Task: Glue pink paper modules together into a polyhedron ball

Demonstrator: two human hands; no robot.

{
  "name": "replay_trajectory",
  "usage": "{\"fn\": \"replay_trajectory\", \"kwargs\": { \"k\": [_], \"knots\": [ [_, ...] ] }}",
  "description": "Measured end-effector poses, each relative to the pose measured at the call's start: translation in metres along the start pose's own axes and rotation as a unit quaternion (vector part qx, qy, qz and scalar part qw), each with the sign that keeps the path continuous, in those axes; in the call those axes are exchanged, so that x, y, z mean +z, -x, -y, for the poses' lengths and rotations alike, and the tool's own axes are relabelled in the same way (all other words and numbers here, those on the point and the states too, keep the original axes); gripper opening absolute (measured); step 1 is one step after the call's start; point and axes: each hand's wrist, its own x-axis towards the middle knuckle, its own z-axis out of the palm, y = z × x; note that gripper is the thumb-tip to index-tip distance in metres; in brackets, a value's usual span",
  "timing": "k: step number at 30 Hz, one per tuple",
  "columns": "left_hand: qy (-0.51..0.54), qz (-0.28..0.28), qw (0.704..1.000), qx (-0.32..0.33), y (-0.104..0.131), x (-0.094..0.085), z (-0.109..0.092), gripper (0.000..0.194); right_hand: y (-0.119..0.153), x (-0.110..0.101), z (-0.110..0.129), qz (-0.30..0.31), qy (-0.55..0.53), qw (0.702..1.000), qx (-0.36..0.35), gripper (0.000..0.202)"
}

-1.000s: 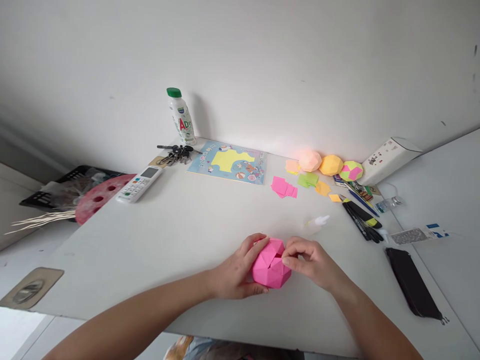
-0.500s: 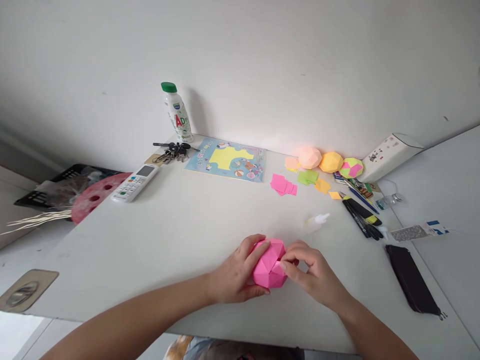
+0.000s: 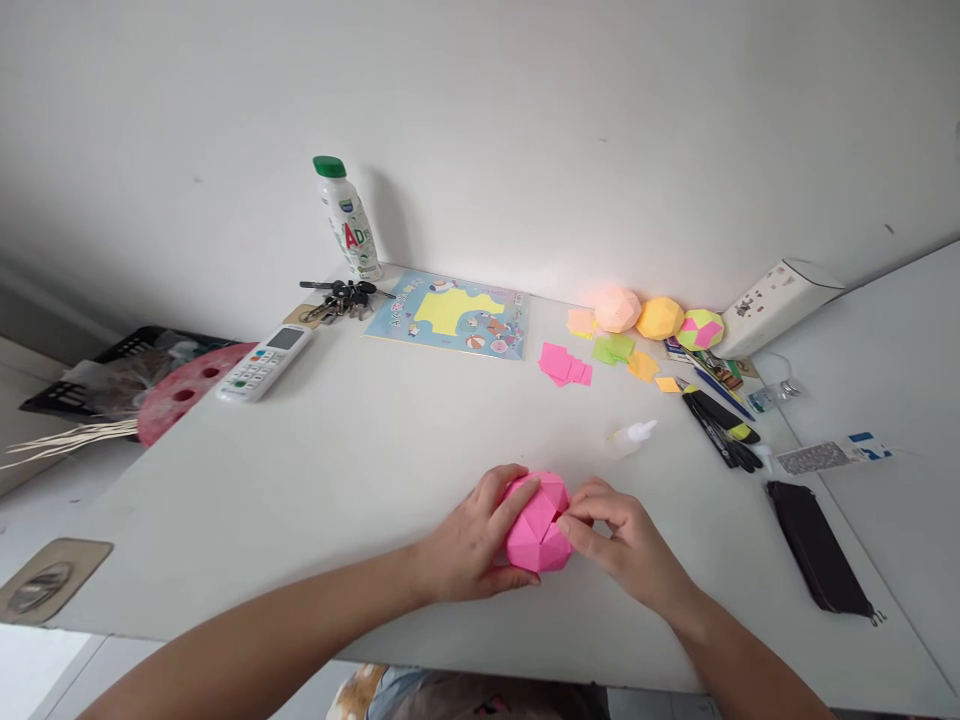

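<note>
Paper ball [image 3: 534,530], bright pink and many-sided, sits at the near part of the white table [image 3: 360,470], between the person's two hands. The left hand [image 3: 474,545] is curved around its left side, fingers over the top and thumb low along the near side, gripping it. The right hand [image 3: 626,540] has its thumb and forefinger pressed together, pinching the ball's right edge beside a narrow open slit; what exactly lies between those tips is too small to tell. Just beyond the right hand, a small clear bottle [image 3: 632,438] with a white nozzle lies on its side. Farther back are pink paper pieces [image 3: 562,365], green paper pieces [image 3: 613,349] and orange paper pieces [image 3: 643,366]. Behind these, a peach ball [image 3: 617,310], an orange ball [image 3: 659,318] and a green-and-pink ball [image 3: 701,330] stand in a row, next to a leaning white box [image 3: 780,310]. A black pouch [image 3: 819,550] lies well to the right; a white remote [image 3: 264,364] lies at the table's left edge, near some keys [image 3: 346,299].
</note>
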Motion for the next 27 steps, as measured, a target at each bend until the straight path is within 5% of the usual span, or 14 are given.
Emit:
{"fn": "replay_trajectory", "kwargs": {
  "k": [27],
  "knots": [
    [-0.056,-0.046,0.997,-0.003,0.0028,0.0059,-0.0046,0.095,0.0065,0.0048,-0.0004,-0.067,-0.007,0.997,-0.044,0.03]
  ]
}}
